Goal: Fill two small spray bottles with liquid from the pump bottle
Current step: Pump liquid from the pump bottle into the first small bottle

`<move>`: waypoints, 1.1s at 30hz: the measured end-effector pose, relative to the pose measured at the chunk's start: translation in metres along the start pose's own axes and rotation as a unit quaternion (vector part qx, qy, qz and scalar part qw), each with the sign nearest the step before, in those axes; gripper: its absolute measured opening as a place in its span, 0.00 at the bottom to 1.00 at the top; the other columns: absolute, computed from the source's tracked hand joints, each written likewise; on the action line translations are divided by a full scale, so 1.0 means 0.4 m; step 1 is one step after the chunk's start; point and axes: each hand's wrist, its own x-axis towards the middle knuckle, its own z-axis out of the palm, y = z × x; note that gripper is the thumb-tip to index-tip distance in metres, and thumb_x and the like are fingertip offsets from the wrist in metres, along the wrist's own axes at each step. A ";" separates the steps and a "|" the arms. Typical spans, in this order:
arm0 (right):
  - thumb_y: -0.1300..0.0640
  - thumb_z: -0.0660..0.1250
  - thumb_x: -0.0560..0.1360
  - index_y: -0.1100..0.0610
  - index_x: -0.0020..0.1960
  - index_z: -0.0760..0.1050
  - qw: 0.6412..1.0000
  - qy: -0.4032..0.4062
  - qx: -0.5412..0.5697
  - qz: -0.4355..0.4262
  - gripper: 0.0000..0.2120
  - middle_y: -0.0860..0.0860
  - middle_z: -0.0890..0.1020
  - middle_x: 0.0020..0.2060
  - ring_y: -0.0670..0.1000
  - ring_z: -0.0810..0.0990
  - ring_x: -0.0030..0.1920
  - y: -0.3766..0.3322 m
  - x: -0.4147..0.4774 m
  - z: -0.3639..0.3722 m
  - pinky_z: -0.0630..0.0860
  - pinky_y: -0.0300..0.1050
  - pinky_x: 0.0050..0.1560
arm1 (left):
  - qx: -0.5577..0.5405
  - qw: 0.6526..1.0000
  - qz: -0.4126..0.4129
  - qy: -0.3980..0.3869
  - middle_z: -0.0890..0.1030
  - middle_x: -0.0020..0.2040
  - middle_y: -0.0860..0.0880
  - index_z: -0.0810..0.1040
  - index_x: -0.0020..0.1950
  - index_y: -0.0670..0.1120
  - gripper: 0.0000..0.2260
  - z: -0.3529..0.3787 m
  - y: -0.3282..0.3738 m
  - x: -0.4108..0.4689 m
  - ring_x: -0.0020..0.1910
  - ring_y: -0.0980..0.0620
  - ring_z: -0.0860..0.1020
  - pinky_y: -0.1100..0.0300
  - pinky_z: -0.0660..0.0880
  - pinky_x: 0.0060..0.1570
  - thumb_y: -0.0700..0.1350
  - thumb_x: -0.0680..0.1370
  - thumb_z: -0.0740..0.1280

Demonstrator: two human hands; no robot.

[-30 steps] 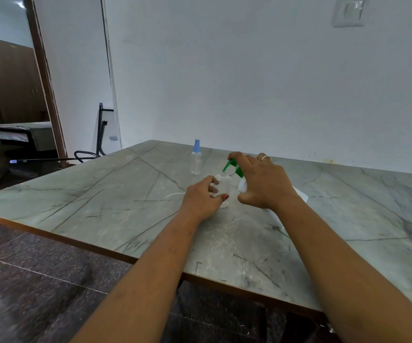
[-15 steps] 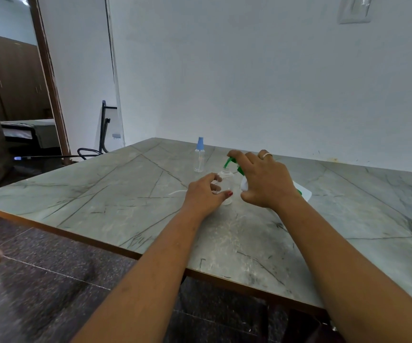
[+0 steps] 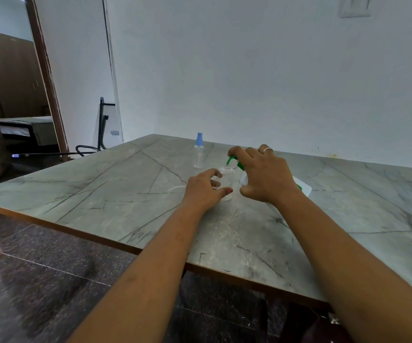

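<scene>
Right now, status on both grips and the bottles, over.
Left grip steadies uncapped small bottle. Right grip on pump bottle, green spout over its mouth. Second spray bottle capped, standing behind. Nothing blocking.

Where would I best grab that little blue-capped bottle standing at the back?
Grip the blue-capped bottle round its clear middle, from the left: it stands upright and slim, and the left hand and right hand work near its right.
</scene>
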 end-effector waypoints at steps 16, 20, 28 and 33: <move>0.47 0.71 0.66 0.43 0.69 0.57 1.000 -0.008 0.017 0.001 0.36 0.49 0.76 0.60 0.55 0.72 0.58 -0.001 0.011 0.014 0.78 0.49 0.48 | -0.009 1.000 -0.005 0.001 0.80 0.59 0.46 0.73 0.64 0.47 0.23 -0.004 0.000 -0.002 0.56 0.49 0.79 0.56 0.72 0.61 0.52 0.72 0.72; 0.47 0.70 0.66 0.42 0.71 0.56 1.000 -0.009 0.011 -0.001 0.38 0.48 0.76 0.60 0.55 0.72 0.58 0.007 0.004 0.012 0.77 0.48 0.46 | -0.015 1.000 -0.009 -0.001 0.80 0.60 0.46 0.73 0.64 0.47 0.23 -0.004 0.002 -0.002 0.56 0.50 0.78 0.58 0.71 0.61 0.52 0.72 0.72; 0.47 0.71 0.66 0.43 0.70 0.58 1.000 -0.005 0.014 -0.004 0.36 0.48 0.76 0.60 0.56 0.72 0.59 -0.001 0.011 0.011 0.78 0.50 0.47 | -0.012 1.000 -0.015 0.002 0.80 0.59 0.47 0.73 0.64 0.48 0.24 -0.001 -0.001 0.002 0.56 0.50 0.78 0.58 0.70 0.62 0.53 0.71 0.72; 0.47 0.71 0.66 0.43 0.67 0.60 1.000 -0.003 0.020 -0.001 0.33 0.48 0.77 0.58 0.54 0.73 0.56 0.006 0.008 0.011 0.77 0.48 0.47 | -0.008 1.000 -0.011 0.005 0.79 0.61 0.47 0.72 0.67 0.48 0.26 0.000 0.002 0.001 0.56 0.50 0.78 0.57 0.71 0.62 0.53 0.71 0.72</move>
